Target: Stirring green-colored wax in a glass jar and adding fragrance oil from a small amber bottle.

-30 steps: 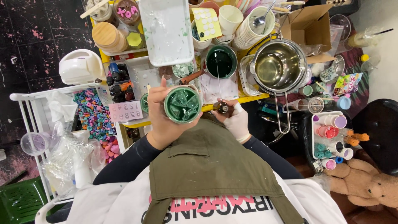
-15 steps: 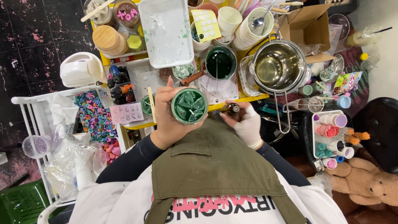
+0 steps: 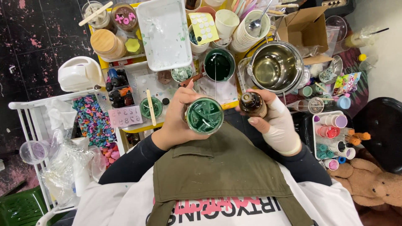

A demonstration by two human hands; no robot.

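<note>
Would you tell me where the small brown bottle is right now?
In the head view, the small brown bottle sits in the gloved right hand, beside the green cup, just below the steel pot.

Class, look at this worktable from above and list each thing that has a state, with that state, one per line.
Clear cup: held upright in the left hand, holds green liquid.
Brown bottle: gripped in the gloved right hand, seems uncapped.
Steel pot: lid off, yellowish liquid inside.
Dark green bowl: filled with green liquid.
White tray: smeared with green.
Cardboard box: flaps open.
</note>
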